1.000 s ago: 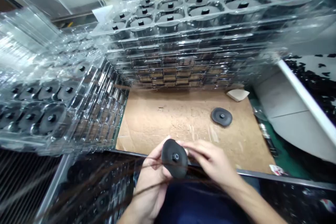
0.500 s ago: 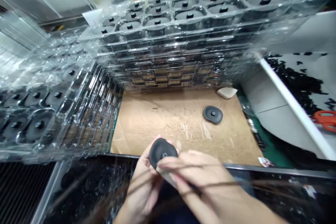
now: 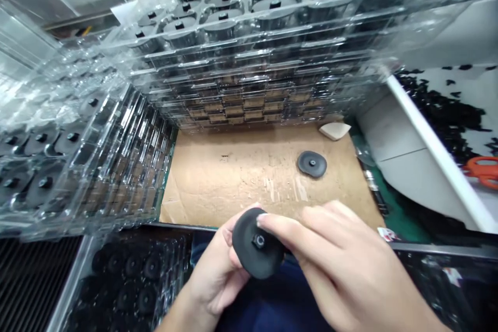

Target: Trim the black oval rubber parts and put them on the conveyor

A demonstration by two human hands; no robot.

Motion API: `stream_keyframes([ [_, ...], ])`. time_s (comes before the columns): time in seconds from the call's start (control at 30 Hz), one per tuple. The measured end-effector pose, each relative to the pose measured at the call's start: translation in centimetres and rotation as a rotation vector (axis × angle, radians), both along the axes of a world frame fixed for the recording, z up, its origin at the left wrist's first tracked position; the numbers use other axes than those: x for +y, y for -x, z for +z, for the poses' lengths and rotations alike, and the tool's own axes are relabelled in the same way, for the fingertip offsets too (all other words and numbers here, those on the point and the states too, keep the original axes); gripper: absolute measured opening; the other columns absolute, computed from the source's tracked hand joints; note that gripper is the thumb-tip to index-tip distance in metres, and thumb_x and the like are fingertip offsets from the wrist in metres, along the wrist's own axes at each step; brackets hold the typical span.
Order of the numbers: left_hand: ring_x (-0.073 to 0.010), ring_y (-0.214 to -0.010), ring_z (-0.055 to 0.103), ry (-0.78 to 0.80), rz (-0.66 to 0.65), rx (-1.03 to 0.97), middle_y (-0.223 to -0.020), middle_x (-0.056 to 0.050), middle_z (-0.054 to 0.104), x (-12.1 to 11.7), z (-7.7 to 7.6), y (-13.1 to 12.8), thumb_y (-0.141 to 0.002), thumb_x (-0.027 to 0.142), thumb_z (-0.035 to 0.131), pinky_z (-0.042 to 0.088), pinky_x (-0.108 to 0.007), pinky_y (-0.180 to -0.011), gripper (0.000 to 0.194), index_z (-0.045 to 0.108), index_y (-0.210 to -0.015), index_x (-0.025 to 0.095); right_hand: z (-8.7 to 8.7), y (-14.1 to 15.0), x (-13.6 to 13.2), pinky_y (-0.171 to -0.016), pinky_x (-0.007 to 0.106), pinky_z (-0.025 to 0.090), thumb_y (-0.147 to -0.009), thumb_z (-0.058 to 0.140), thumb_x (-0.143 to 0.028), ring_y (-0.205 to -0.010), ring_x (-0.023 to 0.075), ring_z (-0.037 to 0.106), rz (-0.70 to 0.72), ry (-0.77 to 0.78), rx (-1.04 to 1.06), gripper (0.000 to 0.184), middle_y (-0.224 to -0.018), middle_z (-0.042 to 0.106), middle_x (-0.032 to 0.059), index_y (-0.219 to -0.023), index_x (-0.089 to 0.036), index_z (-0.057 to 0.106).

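Note:
A black oval rubber disc [image 3: 249, 254] with a short hollow stub at its centre is held up just before the table's front edge. My left hand [image 3: 220, 270] grips it from the left and below, fingers partly hidden behind it. My right hand [image 3: 342, 259] has its index fingertip on the upper right of the disc's face, pinching the rim; its thumb is mostly hidden. A similar black disc [image 3: 312, 164] lies stub-up on the cardboard [image 3: 218, 181], apart from both hands.
Behind the cardboard rise stacked clear trays [image 3: 249, 70] of black discs, with another tray stack [image 3: 116, 155] at left. A pale folded pad [image 3: 335, 130] lies at the back right. Beyond a white wall are black scraps [image 3: 447, 114] and orange-handled scissors [image 3: 482, 170]. A lower tray [image 3: 128, 280] holds discs.
The held disc has shifted right and its face has turned more toward me. My right hand has moved right, its index finger now on the disc's upper edge. The pale piece by its fingers no longer shows.

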State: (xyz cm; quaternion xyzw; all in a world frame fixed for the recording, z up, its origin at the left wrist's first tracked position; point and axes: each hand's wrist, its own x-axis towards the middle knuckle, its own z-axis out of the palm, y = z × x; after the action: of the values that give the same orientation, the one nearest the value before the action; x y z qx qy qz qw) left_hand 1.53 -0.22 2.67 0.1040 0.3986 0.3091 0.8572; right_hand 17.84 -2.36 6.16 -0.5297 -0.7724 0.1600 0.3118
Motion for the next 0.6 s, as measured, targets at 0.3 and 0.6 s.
stream_keyframes([
  [0.3,-0.0235,-0.088,0.066,0.013,0.031,-0.140,-0.106,-0.006,0.067,-0.2,0.7,0.2,-0.053,0.021,0.080,0.054,-0.030,-0.073,0.049,0.064,-0.100,0.023,-6.1,-1.4,0.5,-0.068,0.025,0.047,-0.089,0.045,-0.021,-0.083,0.0152,0.060,-0.228,0.188,0.306,0.023,-0.097,0.065,0.0027,-0.108,-0.024,0.058],
  [0.6,-0.0274,-0.098,0.063,-0.054,-0.021,-0.286,-0.111,-0.009,0.067,-0.2,-0.2,0.1,-0.054,0.027,0.080,0.054,-0.031,-0.077,0.055,0.063,-0.106,0.021,-9.5,-2.6,-2.0,-0.068,0.028,0.053,-0.088,0.045,-0.026,-0.085,0.0187,0.064,-0.284,0.319,0.232,0.023,-0.096,0.068,0.0042,-0.103,-0.022,0.062],
])
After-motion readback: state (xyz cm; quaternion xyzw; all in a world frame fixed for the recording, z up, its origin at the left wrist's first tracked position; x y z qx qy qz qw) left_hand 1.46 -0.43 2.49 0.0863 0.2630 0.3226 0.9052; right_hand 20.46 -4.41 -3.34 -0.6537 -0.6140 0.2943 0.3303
